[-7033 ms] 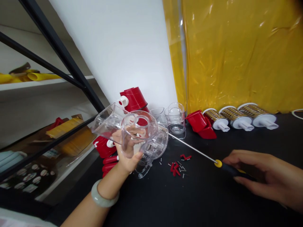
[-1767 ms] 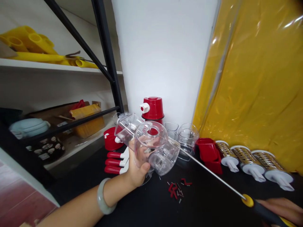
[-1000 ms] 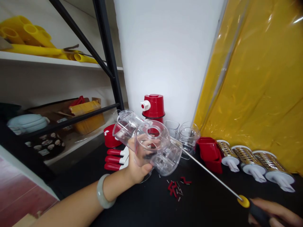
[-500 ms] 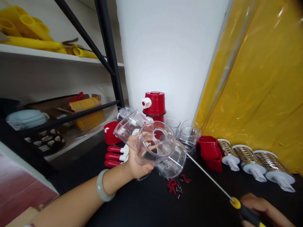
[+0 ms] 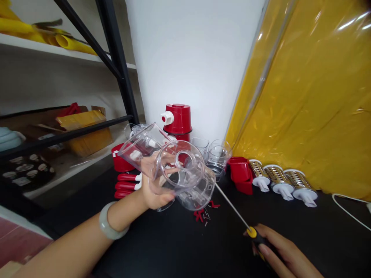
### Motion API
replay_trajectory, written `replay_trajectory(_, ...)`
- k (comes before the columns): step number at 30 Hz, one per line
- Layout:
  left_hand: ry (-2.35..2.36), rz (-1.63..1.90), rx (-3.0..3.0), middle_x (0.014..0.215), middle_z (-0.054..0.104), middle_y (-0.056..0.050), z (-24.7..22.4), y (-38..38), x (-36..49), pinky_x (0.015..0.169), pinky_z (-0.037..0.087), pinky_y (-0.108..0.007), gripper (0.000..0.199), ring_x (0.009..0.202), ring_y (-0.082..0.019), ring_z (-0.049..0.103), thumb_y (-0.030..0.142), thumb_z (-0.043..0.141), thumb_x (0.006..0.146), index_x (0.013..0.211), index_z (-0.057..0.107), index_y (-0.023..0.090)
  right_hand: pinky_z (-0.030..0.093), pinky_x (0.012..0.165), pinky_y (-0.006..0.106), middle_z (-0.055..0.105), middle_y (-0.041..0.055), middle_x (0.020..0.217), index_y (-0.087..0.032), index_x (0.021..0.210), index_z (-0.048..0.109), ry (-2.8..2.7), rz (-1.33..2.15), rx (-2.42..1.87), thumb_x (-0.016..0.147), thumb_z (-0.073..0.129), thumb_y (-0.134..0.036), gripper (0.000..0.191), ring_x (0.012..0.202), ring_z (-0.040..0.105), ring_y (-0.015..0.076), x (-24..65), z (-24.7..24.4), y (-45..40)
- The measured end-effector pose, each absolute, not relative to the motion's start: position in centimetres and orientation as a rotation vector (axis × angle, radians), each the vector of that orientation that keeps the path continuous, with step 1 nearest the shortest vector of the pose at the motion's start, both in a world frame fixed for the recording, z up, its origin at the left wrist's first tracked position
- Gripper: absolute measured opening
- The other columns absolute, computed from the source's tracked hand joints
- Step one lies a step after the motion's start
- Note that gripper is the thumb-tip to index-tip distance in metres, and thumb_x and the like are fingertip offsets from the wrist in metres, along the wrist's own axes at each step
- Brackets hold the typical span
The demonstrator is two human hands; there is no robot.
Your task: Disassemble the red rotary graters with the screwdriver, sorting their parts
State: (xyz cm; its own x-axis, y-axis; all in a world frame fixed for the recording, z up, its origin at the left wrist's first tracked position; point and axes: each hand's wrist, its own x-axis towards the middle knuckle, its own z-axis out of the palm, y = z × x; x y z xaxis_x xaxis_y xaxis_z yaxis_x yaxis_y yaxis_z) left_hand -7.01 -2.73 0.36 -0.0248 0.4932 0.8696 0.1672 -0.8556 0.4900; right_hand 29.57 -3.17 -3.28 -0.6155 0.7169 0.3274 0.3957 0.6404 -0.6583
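Observation:
My left hand point(image 5: 158, 185) is wrapped round a clear plastic housing point(image 5: 185, 166) with a tube and a round opening, held above the black table. In my right hand point(image 5: 278, 247) is the black and yellow handle of a screwdriver point(image 5: 233, 206). Its long shaft points up and left to the housing's right side, where the tip is hidden. Below the housing lie small red parts point(image 5: 199, 215) and several screws point(image 5: 206, 223). Red-handled white cranks point(image 5: 127, 185) lie left of my left hand.
Stacked red bases point(image 5: 178, 119) stand behind, beside clear cups point(image 5: 219, 154). Red trays point(image 5: 241, 173) and metal grater drums point(image 5: 281, 181) line the right. A black-framed shelf point(image 5: 118, 73) is at the left. A white cable point(image 5: 350, 216) lies far right.
The view has shifted, so the scene sits further left. My right hand has come further into view on the screwdriver handle. My left hand still holds the clear housing.

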Motion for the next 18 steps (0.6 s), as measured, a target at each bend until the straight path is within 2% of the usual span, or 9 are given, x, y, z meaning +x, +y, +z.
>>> replay_trajectory(3,0.774,1.972,2.106,0.117,0.063,-0.009,0.6,-2.9,-7.2,0.102,0.047,-0.060,0.063,0.114,-0.034,0.060,0.047,0.076,0.073,0.129,0.052,0.032,0.056,0.070,0.013,0.065,0.0058,0.089,-0.018,0.091,0.065,-2.244,0.735,-0.866,0.099,0.052,-0.046,0.032,0.077,0.065,0.0110,28.8,-3.5,-3.4)
replay_trajectory(7,0.824,1.916,2.320,0.115,0.067,-0.011,0.8,-2.7,-7.7,0.108,0.039,-0.063,0.053,0.112,-0.037,0.060,0.055,0.074,0.070,0.113,0.070,0.026,0.055,0.070,0.014,0.063,0.0050,0.088,-0.017,0.093,0.058,-2.229,0.721,-0.995,0.099,0.055,-0.044,0.028,0.080,0.064,0.0112,28.9,-5.3,-3.3)
replay_trajectory(11,0.799,1.947,2.280,0.108,0.071,-0.007,1.0,-2.5,-7.8,0.112,0.034,-0.063,0.053,0.111,-0.037,0.060,0.054,0.077,0.066,0.113,0.071,0.029,0.053,0.062,0.015,0.060,0.0045,0.083,-0.018,0.093,0.049,-2.170,0.564,-1.069,0.099,0.055,-0.052,0.036,0.072,0.063,0.0117,29.3,-6.5,-3.0)
replay_trajectory(13,0.772,1.927,2.318,0.112,0.070,-0.007,0.8,-2.4,-7.6,0.112,0.033,-0.064,0.054,0.114,-0.037,0.059,0.051,0.078,0.066,0.114,0.069,0.028,0.055,0.064,0.016,0.059,0.0041,0.083,-0.018,0.096,0.047,-2.167,0.480,-1.076,0.099,0.056,-0.053,0.036,0.071,0.062,0.0113,29.5,-6.1,-3.0)
replay_trajectory(14,0.747,1.929,2.294,0.114,0.069,-0.008,0.7,-2.4,-7.5,0.111,0.035,-0.064,0.055,0.114,-0.037,0.059,0.049,0.077,0.068,0.117,0.066,0.027,0.057,0.070,0.017,0.060,0.0052,0.090,-0.017,0.103,0.048,-2.195,0.473,-1.082,0.100,0.054,-0.051,0.034,0.078,0.064,0.0117,29.5,-5.7,-3.1)
replay_trajectory(16,0.685,1.951,2.148,0.116,0.065,-0.009,0.5,-2.3,-7.2,0.104,0.043,-0.064,0.061,0.115,-0.036,0.060,0.045,0.077,0.072,0.126,0.055,0.029,0.057,0.089,0.019,0.060,0.0082,0.114,-0.019,0.127,0.045,-2.315,0.509,-1.072,0.104,0.046,-0.044,0.034,0.103,0.064,0.0127,29.6,-4.5,-3.3)
replay_trajectory(18,0.679,1.969,2.026,0.117,0.063,-0.010,0.5,-2.3,-7.0,0.099,0.049,-0.063,0.065,0.115,-0.036,0.060,0.042,0.078,0.073,0.129,0.049,0.029,0.052,0.102,0.021,0.049,0.0090,0.138,-0.024,0.146,0.034,-2.454,0.539,-1.003,0.107,0.038,-0.037,0.041,0.125,0.055,0.0135,29.5,-3.5,-3.6)
